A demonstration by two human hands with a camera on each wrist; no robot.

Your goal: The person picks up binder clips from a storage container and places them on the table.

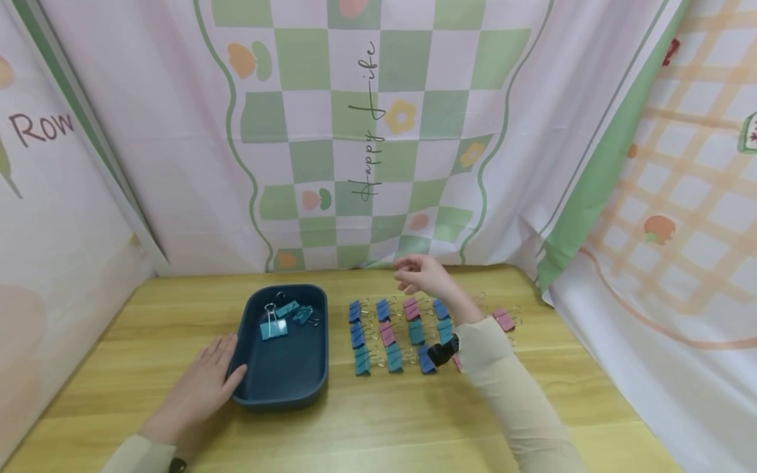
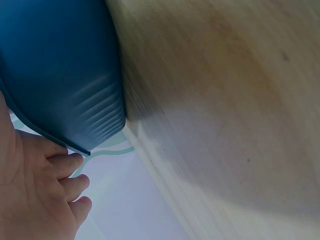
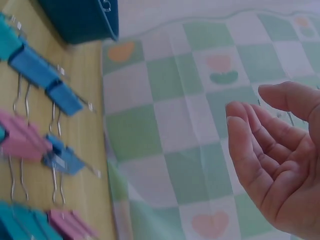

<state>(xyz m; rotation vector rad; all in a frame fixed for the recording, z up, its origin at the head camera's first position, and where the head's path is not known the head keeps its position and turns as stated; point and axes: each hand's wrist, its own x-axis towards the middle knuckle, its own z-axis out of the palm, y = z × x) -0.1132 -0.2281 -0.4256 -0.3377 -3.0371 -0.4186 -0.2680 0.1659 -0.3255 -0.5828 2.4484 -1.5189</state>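
Note:
A dark blue plastic tray (image 1: 282,374) stands on the wooden table, holding a few teal binder clips (image 1: 274,330) toward its far end. My left hand (image 1: 202,381) rests against the tray's left rim, thumb near the edge and fingers extended; in the left wrist view its fingers (image 2: 72,187) lie beside the rim. Above the far rows of clips hovers my right hand (image 1: 430,279). Its fingers are loosely bent with a gap to the thumb, and nothing is between them in the right wrist view. Blue, pink and teal binder clips, such as a teal one (image 1: 363,361), lie in rows beneath the right arm.
The right forearm hides part of the clip rows. A pink clip (image 1: 504,320) lies at their right end. Behind the table hangs a checkered curtain (image 1: 355,151), with more printed cloth at both sides. Bare wood (image 1: 378,420) shows in front of the clips.

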